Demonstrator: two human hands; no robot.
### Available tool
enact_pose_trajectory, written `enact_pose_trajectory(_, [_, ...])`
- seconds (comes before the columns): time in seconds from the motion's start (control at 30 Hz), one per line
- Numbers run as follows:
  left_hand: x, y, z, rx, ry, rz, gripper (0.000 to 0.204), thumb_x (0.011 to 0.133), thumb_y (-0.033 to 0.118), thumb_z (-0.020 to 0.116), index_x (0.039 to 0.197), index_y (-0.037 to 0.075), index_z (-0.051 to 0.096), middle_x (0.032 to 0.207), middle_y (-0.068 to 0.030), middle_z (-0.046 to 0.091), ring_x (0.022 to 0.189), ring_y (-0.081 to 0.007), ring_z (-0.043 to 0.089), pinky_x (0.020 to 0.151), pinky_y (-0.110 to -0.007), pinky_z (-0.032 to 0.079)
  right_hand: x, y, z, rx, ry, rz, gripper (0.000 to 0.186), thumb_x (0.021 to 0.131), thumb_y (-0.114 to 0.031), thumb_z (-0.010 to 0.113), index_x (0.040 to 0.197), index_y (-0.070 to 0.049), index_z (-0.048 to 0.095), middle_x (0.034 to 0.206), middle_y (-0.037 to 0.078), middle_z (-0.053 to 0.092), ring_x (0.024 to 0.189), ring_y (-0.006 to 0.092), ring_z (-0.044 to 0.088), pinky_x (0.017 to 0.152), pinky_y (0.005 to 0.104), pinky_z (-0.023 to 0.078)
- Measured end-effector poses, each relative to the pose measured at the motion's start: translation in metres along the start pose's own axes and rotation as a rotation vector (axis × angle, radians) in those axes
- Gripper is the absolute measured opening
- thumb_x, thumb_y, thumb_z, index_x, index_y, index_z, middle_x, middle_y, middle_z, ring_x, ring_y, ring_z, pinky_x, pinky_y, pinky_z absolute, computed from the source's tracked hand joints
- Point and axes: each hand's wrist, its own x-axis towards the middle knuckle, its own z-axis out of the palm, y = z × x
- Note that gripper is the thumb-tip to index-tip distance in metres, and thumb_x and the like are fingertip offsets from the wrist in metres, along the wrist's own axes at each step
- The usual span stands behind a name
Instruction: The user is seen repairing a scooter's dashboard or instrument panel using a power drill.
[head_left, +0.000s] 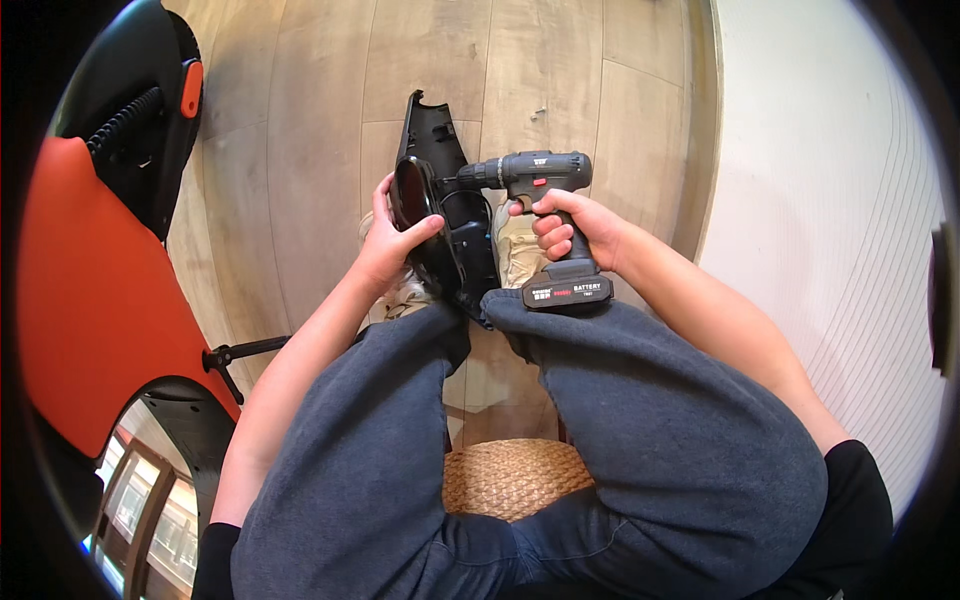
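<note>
My right hand (578,228) is wrapped round the grip of a black cordless drill (545,172) with a red switch and a battery pack at its base. The drill points left, its tip against or very close to a glossy dark oval part (410,192); I cannot tell if they touch. That part is in my left hand (393,240), thumb on its near face and fingers round its far side. Behind and below it, a long black plastic shell (470,215) stands between my knees, with a thin cable along its inside.
Small metal screws (538,113) lie on the wooden floor (420,50). On the left stands a large orange and black machine (100,290) with a coiled black spring. A white wall (820,150) rises at the right. A woven seat (515,478) shows between my legs.
</note>
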Motion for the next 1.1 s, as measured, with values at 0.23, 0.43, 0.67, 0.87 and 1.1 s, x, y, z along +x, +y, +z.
enact_pose_trajectory(0.23, [0.0,0.0,0.006,0.154,0.027,0.109,0.114,0.077,0.032,0.089,0.161,0.012,0.014,0.152,-0.0154,0.042,0.14,-0.0267,0.043,0.117,-0.042,0.035,-0.001,-0.009,0.009,-0.099,0.081,-0.018,0.025,0.095,-0.012,0.059,0.118,-0.004,0.056,0.068,-0.006,0.047,0.052,0.0012,0.043,0.049,0.0201,0.043])
enact_pose_trajectory(0.43, [0.005,-0.006,-0.004,0.187,-0.014,0.114,0.113,0.078,0.035,0.088,0.161,0.012,0.015,0.154,-0.0145,0.04,0.142,-0.0271,0.04,0.119,-0.042,0.032,-0.004,-0.016,0.015,-0.188,0.105,-0.009,0.021,0.095,-0.012,0.061,0.114,-0.004,0.057,0.068,-0.006,0.049,0.052,0.0007,0.044,0.049,0.0201,0.043])
enact_pose_trajectory(0.67, [0.004,-0.005,-0.006,0.218,-0.005,0.102,0.113,0.079,0.038,0.086,0.161,0.014,0.012,0.154,-0.0149,0.039,0.143,-0.0278,0.039,0.119,-0.042,0.031,0.0,-0.028,0.012,-0.304,0.116,0.018,0.022,0.095,-0.013,0.06,0.115,-0.004,0.06,0.068,-0.007,0.048,0.052,0.0004,0.043,0.046,0.0196,0.041])
enact_pose_trajectory(0.87, [0.002,0.001,-0.002,0.232,-0.022,0.081,0.112,0.081,0.041,0.084,0.162,0.016,0.011,0.156,-0.0144,0.037,0.144,-0.028,0.037,0.12,-0.042,0.029,0.001,-0.041,0.005,-0.458,0.164,0.003,0.026,0.094,-0.015,0.06,0.118,-0.004,0.062,0.068,-0.007,0.046,0.052,0.0008,0.041,0.046,0.0199,0.039])
enact_pose_trajectory(1.1, [0.002,0.001,-0.002,0.25,-0.021,0.105,0.112,0.081,0.045,0.081,0.162,0.016,0.01,0.158,-0.0144,0.033,0.147,-0.0285,0.033,0.121,-0.043,0.026,-0.001,-0.026,0.012,-0.527,0.234,-0.084,0.026,0.092,-0.015,0.063,0.116,-0.004,0.061,0.068,-0.006,0.046,0.051,0.0021,0.041,0.047,0.0213,0.039])
